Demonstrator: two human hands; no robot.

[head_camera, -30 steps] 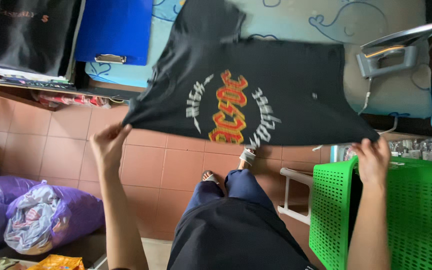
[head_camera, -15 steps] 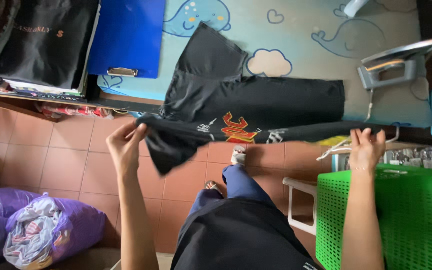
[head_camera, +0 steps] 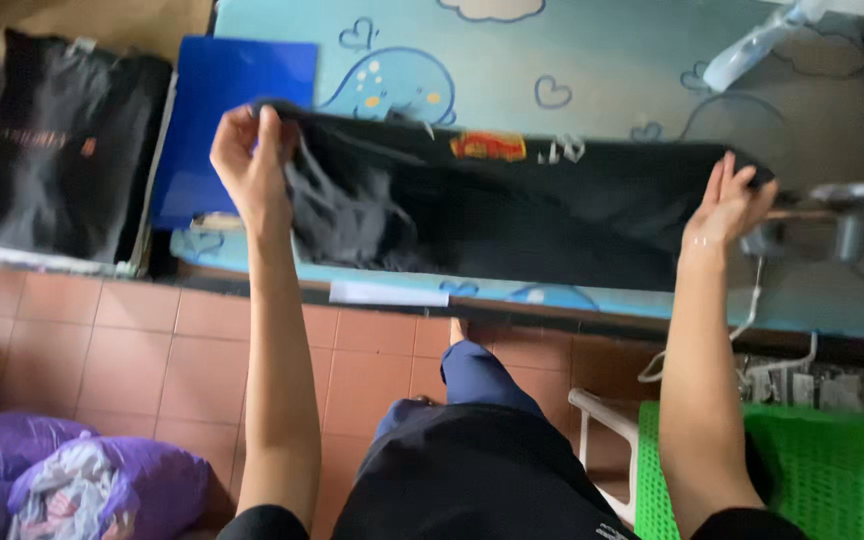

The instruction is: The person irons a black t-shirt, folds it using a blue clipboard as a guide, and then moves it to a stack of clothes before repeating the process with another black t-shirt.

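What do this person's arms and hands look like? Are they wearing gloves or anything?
No gloves. Both the left hand and the right hand are bare, and the forearms are uncovered down to the elbows. No watch, ring or bracelet shows. Dark fabric, perhaps short sleeves, appears at the bottom edge of the view.

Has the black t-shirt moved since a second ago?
Yes. The black t-shirt went from hanging over the tiled floor to stretched over the blue padded board, held by the left hand and right hand.

A blue clipboard leans beside stacked dark garments, with a green plastic basket and purple bags on the tiled floor
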